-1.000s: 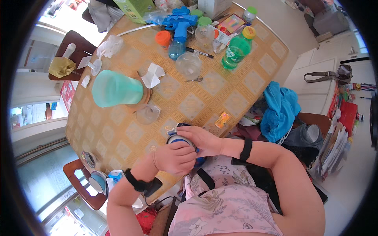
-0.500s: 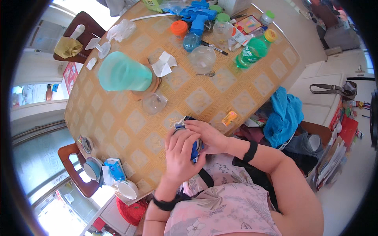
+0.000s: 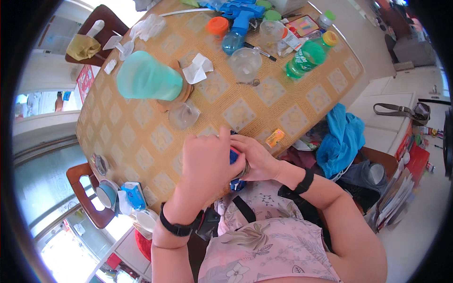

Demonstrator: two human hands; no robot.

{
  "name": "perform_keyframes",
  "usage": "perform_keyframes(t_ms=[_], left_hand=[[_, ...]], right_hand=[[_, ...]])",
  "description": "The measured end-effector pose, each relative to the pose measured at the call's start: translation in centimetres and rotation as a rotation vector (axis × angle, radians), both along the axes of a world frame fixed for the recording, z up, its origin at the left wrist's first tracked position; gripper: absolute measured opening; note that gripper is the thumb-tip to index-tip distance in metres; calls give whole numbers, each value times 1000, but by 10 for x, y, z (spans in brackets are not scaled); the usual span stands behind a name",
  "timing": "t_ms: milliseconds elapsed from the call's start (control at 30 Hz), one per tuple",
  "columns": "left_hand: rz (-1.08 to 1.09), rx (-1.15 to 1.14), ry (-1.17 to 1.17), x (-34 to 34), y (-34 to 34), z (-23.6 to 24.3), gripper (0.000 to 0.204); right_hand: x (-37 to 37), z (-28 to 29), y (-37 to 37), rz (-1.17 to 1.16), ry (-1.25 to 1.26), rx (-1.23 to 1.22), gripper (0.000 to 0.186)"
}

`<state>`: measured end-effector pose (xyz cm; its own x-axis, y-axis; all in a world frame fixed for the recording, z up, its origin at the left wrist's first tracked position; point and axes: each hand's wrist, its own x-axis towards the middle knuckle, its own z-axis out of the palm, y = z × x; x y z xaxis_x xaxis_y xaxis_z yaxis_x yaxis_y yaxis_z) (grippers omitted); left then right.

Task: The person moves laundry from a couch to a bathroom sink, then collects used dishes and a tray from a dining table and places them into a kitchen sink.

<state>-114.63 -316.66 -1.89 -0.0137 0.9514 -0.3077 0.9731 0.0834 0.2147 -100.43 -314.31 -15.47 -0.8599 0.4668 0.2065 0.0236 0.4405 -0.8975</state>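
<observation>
A small dark blue object (image 3: 235, 155) with a bit of red and a greyish rounded edge sits between my hands, just above my lap at the near table edge. Most of it is covered, so its kind does not show. My right hand (image 3: 257, 159) wraps round its right side. My left hand (image 3: 206, 155) is closed against its left side, with the thumb on it, one finger sticking up and the other fingertips hidden. More blue (image 3: 238, 184) shows below the hands.
A green tumbler (image 3: 148, 78) lies tilted on the patterned table, by a clear cup (image 3: 184, 115). Farther back are a clear bowl (image 3: 245, 63), a green bottle (image 3: 306, 59) and a blue toy gun (image 3: 241, 21). A small orange packet (image 3: 274, 138) lies right of my hands.
My left hand has turned and risen, its fingers curling from a spread grip over the blue object into a fist-like shape. My left forearm has swung outward. My right hand has shifted slightly right.
</observation>
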Motion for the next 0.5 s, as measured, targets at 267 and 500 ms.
perform_keyframes(t_ms=[267,500], left_hand=[[12,-237,-27,-24,-5,-8,38],[-381,206,-166,-20,-58,-13,60]], right_hand=[[6,-2,-2,-35,55,22,84],[62,14,27,-30,-492,398,63]])
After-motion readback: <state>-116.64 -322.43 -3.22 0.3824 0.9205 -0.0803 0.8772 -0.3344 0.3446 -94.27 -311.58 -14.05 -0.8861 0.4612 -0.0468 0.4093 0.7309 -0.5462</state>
